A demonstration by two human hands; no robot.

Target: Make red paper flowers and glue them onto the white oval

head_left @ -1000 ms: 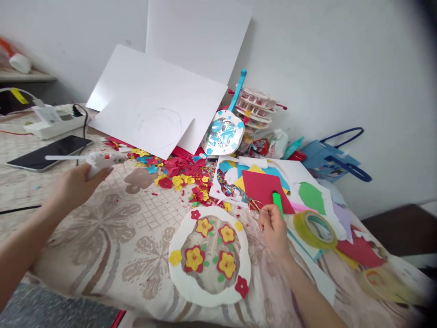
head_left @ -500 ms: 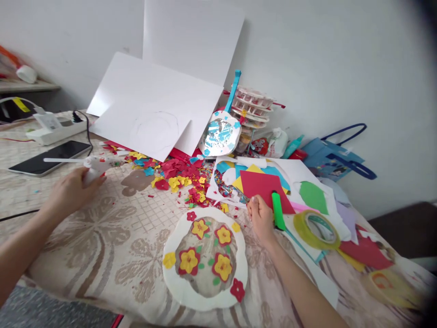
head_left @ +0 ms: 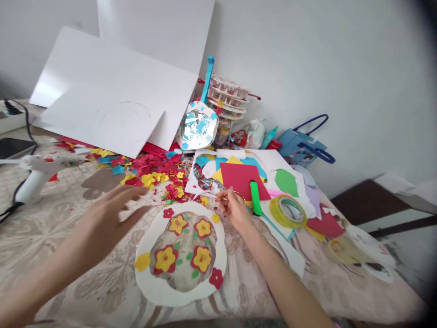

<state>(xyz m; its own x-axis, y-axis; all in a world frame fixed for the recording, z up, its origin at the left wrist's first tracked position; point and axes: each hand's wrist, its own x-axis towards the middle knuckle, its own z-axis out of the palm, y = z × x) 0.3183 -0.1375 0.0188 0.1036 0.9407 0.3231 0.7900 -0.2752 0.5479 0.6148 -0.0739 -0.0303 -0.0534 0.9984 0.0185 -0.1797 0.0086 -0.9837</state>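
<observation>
Head view: my left hand [head_left: 109, 218] is spread flat; my right hand [head_left: 234, 207] pinches scissors [head_left: 235, 197], which might snag the red paper [head_left: 239, 178].

No legible text, label, brand or number on anything in view.

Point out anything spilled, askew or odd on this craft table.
Paper scraps in red, yellow and blue lie strewn in a loose heap across the cloth, beside the leaning white boards. The glue gun lies tipped on its side at the left, apart from the left hand. The flower ring lies flat and looks whole.
</observation>
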